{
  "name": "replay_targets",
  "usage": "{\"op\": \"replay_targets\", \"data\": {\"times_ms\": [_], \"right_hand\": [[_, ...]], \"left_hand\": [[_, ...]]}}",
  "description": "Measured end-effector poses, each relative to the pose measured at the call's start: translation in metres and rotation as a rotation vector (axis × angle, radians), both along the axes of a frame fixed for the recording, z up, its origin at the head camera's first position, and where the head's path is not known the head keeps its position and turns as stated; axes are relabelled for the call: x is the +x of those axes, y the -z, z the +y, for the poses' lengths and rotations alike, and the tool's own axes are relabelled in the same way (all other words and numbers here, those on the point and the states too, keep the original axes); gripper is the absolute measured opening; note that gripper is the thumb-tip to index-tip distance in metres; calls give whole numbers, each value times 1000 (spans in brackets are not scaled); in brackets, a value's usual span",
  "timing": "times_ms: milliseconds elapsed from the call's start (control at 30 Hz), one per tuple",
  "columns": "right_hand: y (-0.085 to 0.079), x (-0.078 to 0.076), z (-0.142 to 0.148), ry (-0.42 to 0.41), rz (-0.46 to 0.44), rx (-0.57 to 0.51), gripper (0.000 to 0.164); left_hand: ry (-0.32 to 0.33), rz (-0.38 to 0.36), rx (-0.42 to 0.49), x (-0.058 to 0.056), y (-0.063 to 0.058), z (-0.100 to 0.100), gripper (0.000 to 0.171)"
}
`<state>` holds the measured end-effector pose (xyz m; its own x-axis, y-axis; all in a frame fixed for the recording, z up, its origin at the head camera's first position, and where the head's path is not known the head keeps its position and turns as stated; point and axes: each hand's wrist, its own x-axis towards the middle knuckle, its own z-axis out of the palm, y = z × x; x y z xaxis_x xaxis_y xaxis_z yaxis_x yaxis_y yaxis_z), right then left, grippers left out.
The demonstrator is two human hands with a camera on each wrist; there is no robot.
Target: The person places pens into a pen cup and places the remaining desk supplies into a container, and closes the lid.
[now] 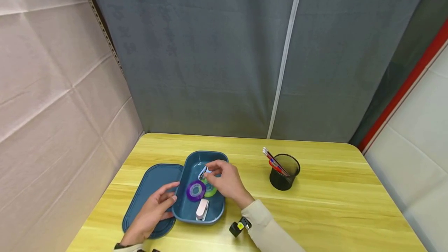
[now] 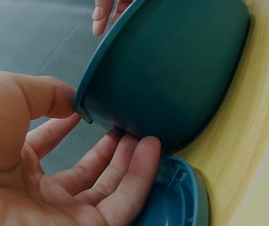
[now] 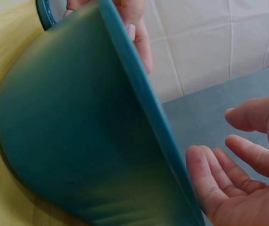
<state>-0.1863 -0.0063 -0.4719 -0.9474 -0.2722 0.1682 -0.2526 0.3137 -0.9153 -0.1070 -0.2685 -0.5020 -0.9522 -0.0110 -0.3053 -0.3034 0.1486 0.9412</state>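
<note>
A deep blue plastic box (image 1: pixel 218 215) stands on the table. Inside lie a pale pink stapler (image 1: pixel 202 208), a purple tape roll (image 1: pixel 189 192), a green tape roll (image 1: pixel 211 193) and a small light-blue stapler-like thing (image 1: pixel 201 175), partly covered by fingers. My left hand (image 1: pixel 154 209) touches the box's left side; in the left wrist view its fingers (image 2: pixel 141 165) rest against the outer wall, with the thumb at the rim. Over the box's right part is my right hand (image 1: pixel 225 180), near the light-blue thing. In the right wrist view its thumb and fingers (image 3: pixel 200 169) are apart, with nothing between them.
The matching blue lid (image 1: pixel 154 180) lies left of the box, partly under my left hand. A black mesh pen cup (image 1: pixel 281 182) holding pencils (image 1: pixel 271 157) and a red pen (image 1: pixel 274 166) stands to the right. A grey curtain (image 1: pixel 210 69) hangs behind the yellow wooden table (image 1: pixel 336 197).
</note>
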Motion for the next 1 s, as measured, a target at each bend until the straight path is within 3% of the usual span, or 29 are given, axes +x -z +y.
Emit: {"op": "replay_targets", "data": {"times_ms": [467,767,1000], "right_hand": [[-4,-1,12,8,9,-8,26],[-8,4,17,-5,-22,-1,27],[-8,9,22,-10,-10,0,30]], "left_hand": [[1,-10,-5,0,-2,0,52],[-22,39,-83,0,-2,-1,48],[-20,44,-120,3,-8,-15,48]]}}
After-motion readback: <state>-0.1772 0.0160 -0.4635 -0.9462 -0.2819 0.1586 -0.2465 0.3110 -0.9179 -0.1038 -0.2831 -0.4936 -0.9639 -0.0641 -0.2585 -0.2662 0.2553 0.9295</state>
